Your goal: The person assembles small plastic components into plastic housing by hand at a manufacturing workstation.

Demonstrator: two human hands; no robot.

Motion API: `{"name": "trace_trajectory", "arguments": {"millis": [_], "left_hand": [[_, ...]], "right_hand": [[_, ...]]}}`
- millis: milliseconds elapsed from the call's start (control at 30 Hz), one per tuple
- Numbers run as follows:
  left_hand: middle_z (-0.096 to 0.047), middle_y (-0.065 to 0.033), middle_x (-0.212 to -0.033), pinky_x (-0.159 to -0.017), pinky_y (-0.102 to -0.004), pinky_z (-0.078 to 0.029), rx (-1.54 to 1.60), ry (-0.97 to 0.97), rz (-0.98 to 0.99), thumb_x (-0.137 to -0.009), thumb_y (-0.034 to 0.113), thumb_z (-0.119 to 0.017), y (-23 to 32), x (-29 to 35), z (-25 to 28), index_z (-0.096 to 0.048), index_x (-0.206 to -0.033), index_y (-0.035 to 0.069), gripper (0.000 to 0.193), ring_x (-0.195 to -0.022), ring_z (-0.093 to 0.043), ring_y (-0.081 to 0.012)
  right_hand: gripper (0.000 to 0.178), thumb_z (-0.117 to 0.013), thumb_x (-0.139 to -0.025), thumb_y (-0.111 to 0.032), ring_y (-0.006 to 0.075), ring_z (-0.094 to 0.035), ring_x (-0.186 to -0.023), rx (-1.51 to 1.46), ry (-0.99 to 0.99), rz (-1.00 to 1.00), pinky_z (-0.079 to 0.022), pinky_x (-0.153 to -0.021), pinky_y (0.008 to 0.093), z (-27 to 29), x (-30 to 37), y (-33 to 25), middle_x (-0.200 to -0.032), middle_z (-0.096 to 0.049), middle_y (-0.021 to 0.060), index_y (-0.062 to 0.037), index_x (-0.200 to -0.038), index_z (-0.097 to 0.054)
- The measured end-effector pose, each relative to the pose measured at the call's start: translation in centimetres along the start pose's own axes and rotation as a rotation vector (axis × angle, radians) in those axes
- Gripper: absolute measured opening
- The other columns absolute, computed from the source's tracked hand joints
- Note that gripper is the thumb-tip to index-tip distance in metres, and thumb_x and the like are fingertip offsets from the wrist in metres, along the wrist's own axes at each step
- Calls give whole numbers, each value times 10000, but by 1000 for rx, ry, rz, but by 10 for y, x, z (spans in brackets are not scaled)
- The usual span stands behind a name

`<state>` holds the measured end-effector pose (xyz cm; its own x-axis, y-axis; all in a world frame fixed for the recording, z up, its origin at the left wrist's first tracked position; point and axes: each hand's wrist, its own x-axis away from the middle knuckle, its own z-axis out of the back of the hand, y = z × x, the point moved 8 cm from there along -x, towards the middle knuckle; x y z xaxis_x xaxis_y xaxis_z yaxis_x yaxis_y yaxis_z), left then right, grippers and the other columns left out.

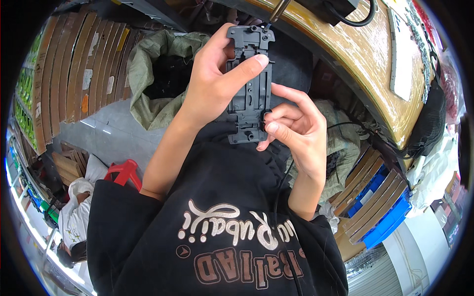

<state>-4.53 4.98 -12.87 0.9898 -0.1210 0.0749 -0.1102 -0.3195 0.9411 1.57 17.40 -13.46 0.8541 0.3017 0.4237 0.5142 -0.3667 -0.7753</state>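
A long black moulded plastic frame (251, 101), with ribs, slots and small screw posts, is held upright in front of my chest. My left hand (217, 74) grips its upper part, thumb lying across the face and fingers behind the left edge. At the lower right edge, my right hand (298, 126) pinches with thumb and fingertips at a small dark curved piece (265, 118). Whether that piece is separate from the frame cannot be made out. Just above the frame's top end is the tip of a metal screwdriver-like rod (279, 11).
A wrapped workbench (365, 54) curves along the upper right, bearing a pale strip (402, 54). An open woven sack (140, 84) holding dark pieces stands at left, near stacked cardboard (81, 64) and a red stool (123, 172). Blue bins (390, 222) lie right. Another person (74, 217) sits lower left.
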Motion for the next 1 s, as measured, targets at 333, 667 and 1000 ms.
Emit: {"name": "trace_trajectory", "arguments": {"millis": [333, 667, 1000], "left_hand": [[-538, -19, -790, -560, -171, -405, -162, -54, 118, -812, 107, -561, -49, 24, -31, -463, -1047, 24, 267, -658, -491, -41], [-529, -15, -713, -450, -161, -335, -369, -93, 446, -877, 186, -463, -94, 27, -2, -499, -1038, 33, 225, -525, -425, -35], [-541, -8, -692, -494, -172, -355, -553, -385, 503, -846, 173, -520, -110, 31, -59, -505, -1012, 30, 220, -553, -434, -29]], "right_hand": [[463, -640, -725, 16, 91, -556, -593, 137, -14, -129, -457, -529, 194, 44, 20, 29, -825, -511, 68, 12, -1136, -427], [498, -610, -733, 16, 148, -577, -575, 250, 1185, 67, -510, -534, 253, 278, 243, 78, -770, -511, 48, 10, -1183, -397], [420, -612, -781, -233, 123, -557, -534, 642, 1230, -409, -465, -460, 237, 309, 261, 127, -728, -572, 68, -31, -1130, -492]]}}
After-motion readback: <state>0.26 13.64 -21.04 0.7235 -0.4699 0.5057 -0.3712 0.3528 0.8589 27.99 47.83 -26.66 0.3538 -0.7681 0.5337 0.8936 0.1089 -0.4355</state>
